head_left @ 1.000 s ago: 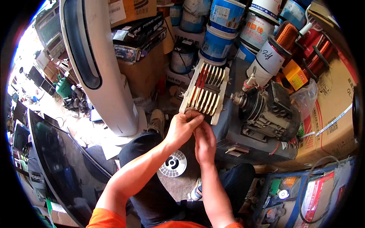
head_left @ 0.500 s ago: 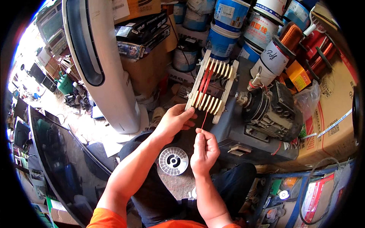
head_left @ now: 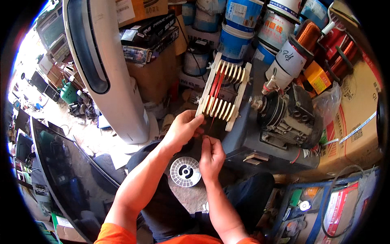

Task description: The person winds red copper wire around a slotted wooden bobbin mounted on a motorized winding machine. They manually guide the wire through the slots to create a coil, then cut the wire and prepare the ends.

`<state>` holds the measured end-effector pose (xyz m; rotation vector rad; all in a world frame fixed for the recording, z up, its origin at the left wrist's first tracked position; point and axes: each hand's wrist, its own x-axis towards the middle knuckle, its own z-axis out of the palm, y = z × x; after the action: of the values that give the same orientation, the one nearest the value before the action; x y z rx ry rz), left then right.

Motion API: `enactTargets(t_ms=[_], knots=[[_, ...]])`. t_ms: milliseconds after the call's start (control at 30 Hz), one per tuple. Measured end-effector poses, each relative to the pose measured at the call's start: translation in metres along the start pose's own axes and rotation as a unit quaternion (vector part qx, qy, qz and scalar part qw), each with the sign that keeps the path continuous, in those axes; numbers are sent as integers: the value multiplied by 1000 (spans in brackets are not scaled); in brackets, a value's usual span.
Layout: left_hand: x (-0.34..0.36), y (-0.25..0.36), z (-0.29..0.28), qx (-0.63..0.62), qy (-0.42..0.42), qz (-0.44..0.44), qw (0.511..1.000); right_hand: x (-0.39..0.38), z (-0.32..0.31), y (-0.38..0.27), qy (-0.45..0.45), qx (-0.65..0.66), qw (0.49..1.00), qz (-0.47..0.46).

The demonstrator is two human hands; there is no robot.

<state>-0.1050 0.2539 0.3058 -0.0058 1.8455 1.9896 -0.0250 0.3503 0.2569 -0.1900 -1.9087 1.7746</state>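
A cream slatted winding former (head_left: 224,91) sits on the shaft of a dark grey winding machine (head_left: 280,122), with red copper wire (head_left: 215,87) wound across its slats. My left hand (head_left: 183,129) holds the former's lower left corner. Just below it, my right hand (head_left: 211,156) pinches the thin red wire that runs down from the former. A white plastic spool (head_left: 185,171) lies on the floor between my legs, under both hands.
A tall white fan housing (head_left: 109,69) stands at left. Cardboard boxes (head_left: 154,73), blue-and-white buckets (head_left: 239,30) and copper wire reels (head_left: 308,34) crowd the back. A large carton (head_left: 357,118) is at right, a dark screen panel (head_left: 61,171) at lower left, a blue tray (head_left: 325,207) lower right.
My right hand has drawn down and away from the former, pulling the red wire with it. My left hand stays on the former's lower corner. The view has shifted slightly.
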Motion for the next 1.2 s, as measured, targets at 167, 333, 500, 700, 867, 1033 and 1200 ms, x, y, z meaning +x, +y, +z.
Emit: enactTargets(t_ms=[167, 333, 500, 700, 867, 1033, 1200], knots=[[3, -2, -4, 10, -5, 15, 1000, -1, 1, 15, 5, 54, 995, 79], [-1, 2, -3, 6, 10, 26, 1000, 0, 5, 20, 6, 84, 994, 67], [-6, 24, 7, 21, 74, 137, 988, 14, 9, 4, 32, 100, 992, 64], [5, 56, 11, 23, 94, 224, 970, 28, 17, -10, 13, 176, 979, 101], [12, 72, 5, 79, 71, 230, 967, 23, 24, 2, 25, 218, 959, 179], [33, 91, 12, 271, 182, 350, 878, 24, 21, 14, 46, 193, 953, 230], [64, 93, 4, 327, 192, 468, 799, 25, 19, 13, 41, 173, 952, 251]])
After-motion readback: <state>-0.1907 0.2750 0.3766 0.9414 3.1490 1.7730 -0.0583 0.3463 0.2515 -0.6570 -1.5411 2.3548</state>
